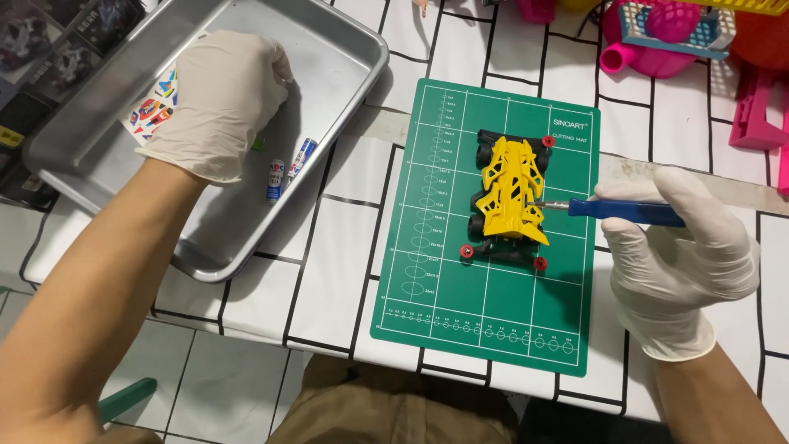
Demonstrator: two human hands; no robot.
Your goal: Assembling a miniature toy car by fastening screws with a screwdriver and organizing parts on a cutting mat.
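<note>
Yellow toy car point(511, 191), green mat point(485, 304), blue screwdriver point(625, 210).

White table point(329, 247), black brick-line pattern. Directly on it: metal tray point(362, 74) left, green cutting mat point(460, 312) centre, pink plastic toys point(657, 49) far right.

I take the green cutting mat point(485, 321) as my mark. On its upper half sits a yellow toy car point(511, 196) with black wheels and small red rollers at its corners. My right hand point(678, 263), gloved in white, lies just off the mat's right edge and grips a blue-handled screwdriver point(625, 210), whose metal tip touches the car's right side. To the left of the mat stands a metal tray point(345, 49). My gloved left hand point(218, 103) reaches down into it, over a sticker sheet point(152, 107), with two small batteries point(288, 168) lying just beside my wrist.
</note>
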